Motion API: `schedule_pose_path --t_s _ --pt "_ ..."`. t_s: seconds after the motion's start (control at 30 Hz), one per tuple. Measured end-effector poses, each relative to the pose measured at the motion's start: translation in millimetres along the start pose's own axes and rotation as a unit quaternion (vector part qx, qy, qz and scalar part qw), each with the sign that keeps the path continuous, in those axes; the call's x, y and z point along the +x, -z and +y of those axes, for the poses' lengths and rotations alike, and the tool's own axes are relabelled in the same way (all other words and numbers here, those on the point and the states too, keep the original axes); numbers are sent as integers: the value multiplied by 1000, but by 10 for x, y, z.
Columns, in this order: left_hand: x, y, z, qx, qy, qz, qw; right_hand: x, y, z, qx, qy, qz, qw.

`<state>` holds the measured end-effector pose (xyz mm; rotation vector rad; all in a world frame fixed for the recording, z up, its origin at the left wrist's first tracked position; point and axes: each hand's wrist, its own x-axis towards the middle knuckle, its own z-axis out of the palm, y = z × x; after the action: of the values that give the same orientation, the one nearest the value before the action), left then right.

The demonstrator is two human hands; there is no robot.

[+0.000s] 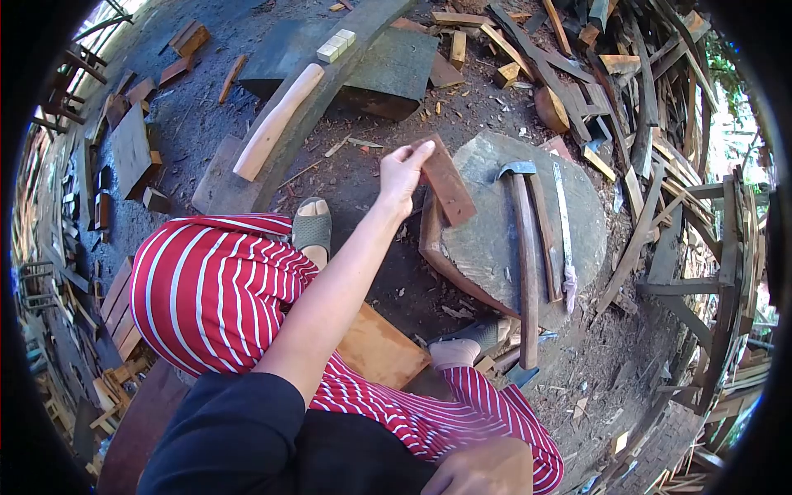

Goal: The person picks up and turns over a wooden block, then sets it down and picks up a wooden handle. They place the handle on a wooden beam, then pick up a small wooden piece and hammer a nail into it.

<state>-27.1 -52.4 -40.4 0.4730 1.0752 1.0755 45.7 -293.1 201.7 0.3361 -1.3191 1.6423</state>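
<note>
1. The bare right hand (487, 470) is showing closest, blurry and cut off by the bottom edge, just over the red trousers with white stripes (223, 289), and I cannot tell if it is gripping anything
2. The bare left hand (399, 175) is reaching out from a black sleeve (231, 425), and its thumb and fingers are pinching the top end of a flat, reddish-brown wooden board (447, 181)
3. That board is slanting down in front of the left side of a big, flat-topped, grey tree stump (474, 256), and I cannot tell if they are touching
4. A wooden tool with a long handle and a curved grey metal head (525, 247) is lying on the stump, its handle poking past the near edge
5. Just to its right, a thin brown wooden strip (545, 239) is lying, then a long, thin, pale metal strip (563, 214) with pinkish wrapping (570, 285) on its near end
6. Farther off, a pale, curved wooden piece (280, 120) and a small, pale-yellow block (336, 47) are resting on a thick, dark wooden beam (369, 29)
</note>
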Motion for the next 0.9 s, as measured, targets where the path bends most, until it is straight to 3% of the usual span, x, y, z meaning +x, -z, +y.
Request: schedule_pose_path --t_s 0.07,0.17,0.23,0.3,0.33,0.4,0.43,0.5,0.53,0.6,0.7,0.73,0.77,0.8,0.87,0.9 --pt "-12 -77 -90 86 -56 -17 995 -45 -59 -2 1 -27 4 1000" --pt "4 -137 -191 104 -88 -29 990 -16 -33 -17 -12 -61 -1 998" --pt "2 -140 -238 204 -121 16 971 -28 -11 -27 -25 -69 -14 997" --pt "23 -111 -388 189 -128 30 973 -152 -15 -19 44 -128 10 991" --pt "-3 -119 -415 174 -135 44 974 -248 -83 24 43 -126 10 991" --pt "-252 -218 -354 261 -149 88 950 -427 -262 123 18 11 136 991" --pt "-357 -280 -363 295 -160 107 936 -404 -222 92 18 13 137 990" --pt "-505 -348 -378 329 -171 125 920 -306 -60 -25 39 -106 6 994" --pt "-559 -365 -387 382 -178 127 898 -180 -6 -41 37 -105 6 994" --pt "-566 -392 -392 433 -186 127 873 76 98 -46 -59 56 57 995" --pt "-494 -435 -378 428 -204 98 875 52 239 -96 26 33 97 994" --pt "-447 -428 -372 429 -202 95 875 -132 234 31 1 92 127 988" --pt "-393 -391 -377 439 -213 85 869 -278 230 11 -49 66 205 975" --pt "-391 -365 -333 448 -225 74 862 -374 186 142 -139 74 346 925" --pt "-430 -319 -212 394 -210 49 893 -521 423 5 -280 -105 466 832" --pt "-395 -270 -204 396 -225 41 889 -485 513 -19 -317 -207 569 731"
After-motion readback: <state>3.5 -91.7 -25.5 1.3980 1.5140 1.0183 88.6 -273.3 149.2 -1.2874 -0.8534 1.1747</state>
